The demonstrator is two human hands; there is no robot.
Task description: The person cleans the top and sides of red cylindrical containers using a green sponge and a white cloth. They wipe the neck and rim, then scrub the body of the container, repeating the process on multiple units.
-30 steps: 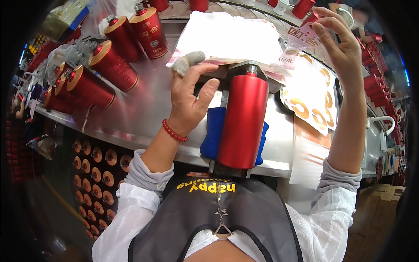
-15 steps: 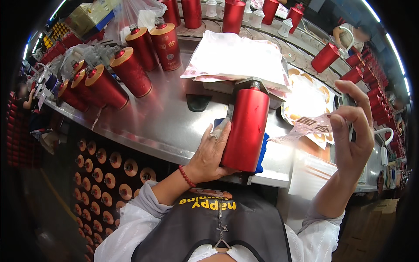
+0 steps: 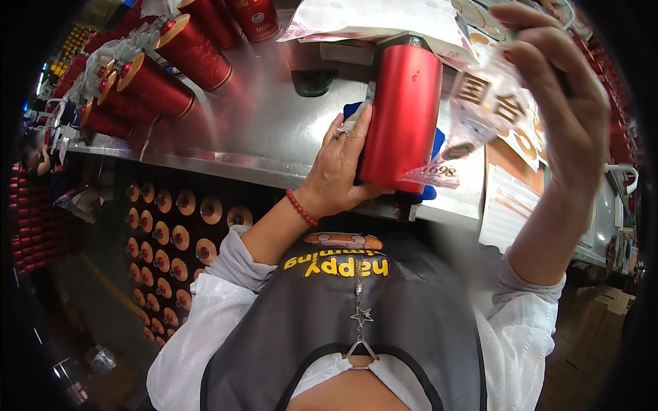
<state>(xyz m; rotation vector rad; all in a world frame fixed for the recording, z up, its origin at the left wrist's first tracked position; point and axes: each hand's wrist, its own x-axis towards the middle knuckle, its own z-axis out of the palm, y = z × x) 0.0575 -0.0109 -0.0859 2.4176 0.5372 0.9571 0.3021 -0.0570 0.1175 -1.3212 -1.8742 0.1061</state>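
A plain red bottle (image 3: 406, 113) lies tilted in front of me, its glass neck pointing away and its base toward me. My left hand (image 3: 340, 159) is closed round its left side and base, with white wrapping on a finger. Blue cloth (image 3: 426, 194) shows beneath the bottle. My right hand (image 3: 565, 103), raised at the right, pinches the top of a thin see-through label (image 3: 480, 123) with dark gold characters. This label hangs down, its lower end overlapping the bottle's lower right edge; whether it touches there I cannot tell.
A stack of white sheets (image 3: 370, 19) lies beyond the bottle on the metal table (image 3: 253, 130). Red bottles with gold shoulders (image 3: 195, 51) stand at the far left. Below the table edge, several more bottles (image 3: 179, 236) stand in rows. Printed sheets (image 3: 508, 205) lie at the right.
The view has tilted, so the table sits higher in the picture. My right hand has brought the label left to the bottle; it now hangs more upright. My left hand keeps its hold.
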